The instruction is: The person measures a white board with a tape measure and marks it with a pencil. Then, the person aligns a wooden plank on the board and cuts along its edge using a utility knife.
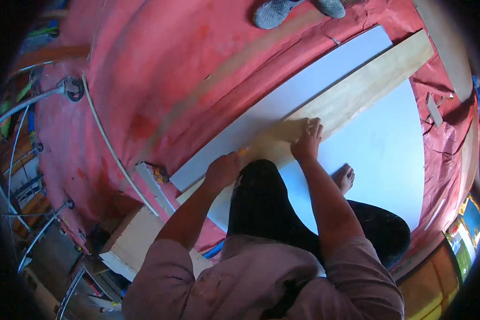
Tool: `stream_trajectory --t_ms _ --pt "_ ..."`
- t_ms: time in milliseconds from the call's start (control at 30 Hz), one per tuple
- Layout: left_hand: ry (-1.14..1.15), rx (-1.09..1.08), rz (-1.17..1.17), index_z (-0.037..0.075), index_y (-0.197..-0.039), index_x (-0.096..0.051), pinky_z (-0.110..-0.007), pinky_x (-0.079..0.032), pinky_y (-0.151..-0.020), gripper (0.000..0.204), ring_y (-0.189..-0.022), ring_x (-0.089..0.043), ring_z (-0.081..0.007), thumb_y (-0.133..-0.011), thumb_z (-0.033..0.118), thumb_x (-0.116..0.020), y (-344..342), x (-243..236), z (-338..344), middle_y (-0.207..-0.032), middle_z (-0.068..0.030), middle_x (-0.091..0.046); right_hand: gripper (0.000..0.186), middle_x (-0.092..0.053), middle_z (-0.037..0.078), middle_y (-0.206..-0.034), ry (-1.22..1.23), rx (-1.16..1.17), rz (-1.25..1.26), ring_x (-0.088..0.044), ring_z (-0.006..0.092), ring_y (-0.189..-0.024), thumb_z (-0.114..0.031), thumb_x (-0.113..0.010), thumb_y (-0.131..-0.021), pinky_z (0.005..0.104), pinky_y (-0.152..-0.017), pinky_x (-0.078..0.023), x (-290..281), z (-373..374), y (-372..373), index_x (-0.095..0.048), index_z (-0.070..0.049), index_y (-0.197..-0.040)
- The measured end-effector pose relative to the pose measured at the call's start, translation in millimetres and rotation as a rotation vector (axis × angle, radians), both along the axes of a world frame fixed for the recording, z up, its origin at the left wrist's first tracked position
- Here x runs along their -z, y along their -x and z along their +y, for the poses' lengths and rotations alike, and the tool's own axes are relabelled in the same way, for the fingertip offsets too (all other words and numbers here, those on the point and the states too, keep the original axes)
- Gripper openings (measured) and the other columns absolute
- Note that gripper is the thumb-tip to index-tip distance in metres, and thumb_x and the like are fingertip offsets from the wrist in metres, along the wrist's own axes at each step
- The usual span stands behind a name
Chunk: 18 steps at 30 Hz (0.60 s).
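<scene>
A long pale wooden board point(365, 80) lies slantwise across a large white sheet point(378, 144), with a white strip point(282, 101) showing along its far side. My right hand point(307, 140) presses on the board with its fingers spread toward the far edge. Close to the board's lower left part, my left hand point(222, 169) is closed around a small orange tool point(243, 151). Only the tool's orange end shows, so its kind is unclear. My dark-trousered knee point(258, 184) sits between my arms, and my bare foot point(344, 178) rests on the sheet.
Red sheeting point(144, 80) covers the floor. Grey shoes point(272, 13) are at the top. A thin curved strip point(104, 136) and a metal frame on a caster point(72, 88) lie to the left. A pale box point(136, 240) stands lower left, and a small offcut point(434, 110) lies right.
</scene>
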<state>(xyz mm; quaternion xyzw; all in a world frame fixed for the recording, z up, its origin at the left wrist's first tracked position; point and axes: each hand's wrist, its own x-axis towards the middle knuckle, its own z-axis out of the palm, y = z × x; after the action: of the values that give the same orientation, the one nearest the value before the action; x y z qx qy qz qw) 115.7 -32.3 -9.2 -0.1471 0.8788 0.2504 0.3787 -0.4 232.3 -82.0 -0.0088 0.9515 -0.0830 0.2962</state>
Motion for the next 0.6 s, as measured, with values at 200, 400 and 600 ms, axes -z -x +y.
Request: stream_trajectory --t_ms 200,400,600 --pt "-0.214 -0.154 0.217 0.001 -0.117 -0.063 -0.054 -0.05 -0.089 0.043 -0.1 -0.063 -0.0466 -0.104 0.036 -0.042 83.6 -6.0 48.1 -0.106 -0.0252 -0.068 0.134 -0.004 0.029 -0.162 -0.061 0.021 -0.08 -0.01 0.051 -0.149 -0.048 -0.092 -0.06 0.0634 -0.115 -0.026 -18.8 -15.0 1.4 -0.011 -0.004 -0.158" --pt "-0.283 -0.181 0.315 0.002 -0.114 -0.066 -0.052 -0.052 -0.087 0.044 -0.098 -0.065 -0.0444 -0.104 0.039 -0.045 117.6 40.0 87.4 -0.104 -0.0245 -0.069 0.136 -0.005 0.03 -0.162 -0.081 -0.01 -0.018 -0.01 0.0517 -0.149 -0.046 -0.094 -0.058 0.0636 -0.113 -0.029 -9.4 -15.6 -3.8 -0.012 -0.001 -0.157" --pt "-0.224 -0.127 0.3 0.003 -0.116 -0.067 -0.052 -0.052 -0.088 0.045 -0.099 -0.065 -0.0439 -0.103 0.04 -0.046 110.5 58.5 85.1 -0.105 -0.025 -0.069 0.134 -0.005 0.031 -0.161 -0.105 -0.04 -0.001 -0.011 0.0534 -0.148 -0.051 -0.091 -0.06 0.0658 -0.112 -0.03 0.1 -13.2 -4.0 -0.013 0.0 -0.157"
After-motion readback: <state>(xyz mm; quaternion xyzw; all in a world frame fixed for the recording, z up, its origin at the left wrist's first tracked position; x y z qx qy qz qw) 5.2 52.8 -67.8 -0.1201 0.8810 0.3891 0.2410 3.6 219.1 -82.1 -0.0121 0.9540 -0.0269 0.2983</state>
